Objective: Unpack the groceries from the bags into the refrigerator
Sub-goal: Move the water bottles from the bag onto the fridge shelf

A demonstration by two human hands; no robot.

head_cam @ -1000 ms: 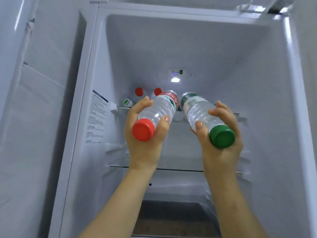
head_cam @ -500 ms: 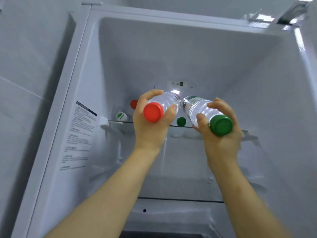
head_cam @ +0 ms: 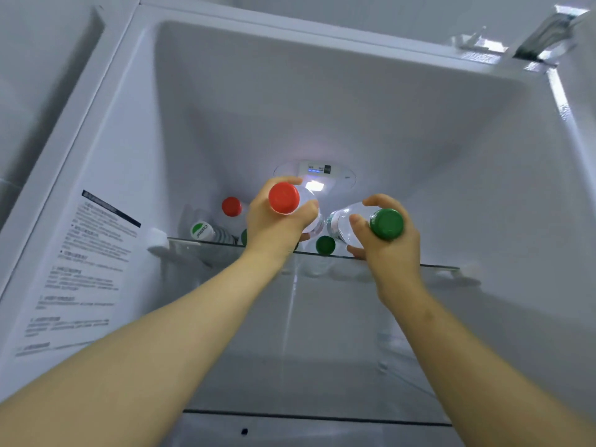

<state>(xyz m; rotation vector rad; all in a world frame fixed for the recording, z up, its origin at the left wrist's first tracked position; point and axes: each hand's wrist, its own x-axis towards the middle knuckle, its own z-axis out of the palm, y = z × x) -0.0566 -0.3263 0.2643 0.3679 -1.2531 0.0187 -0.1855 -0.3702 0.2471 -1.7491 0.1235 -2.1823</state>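
Shelf (head_cam: 200,245): left hand (head_cam: 274,229) red-cap bottle (head_cam: 283,198), right hand (head_cam: 388,256) green-cap bottle (head_cam: 386,223), moved deeper.

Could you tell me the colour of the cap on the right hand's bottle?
The cap is green; head view.

Left hand (head_cam: 274,233) and right hand (head_cam: 387,253) further inside, higher (reaching top shelf (head_cam: 200,244))

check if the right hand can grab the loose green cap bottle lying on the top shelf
Probably not yet: the right hand is full, gripping its own green-capped bottle. The shelf bottle lies close beside it, nothing covering its cap.
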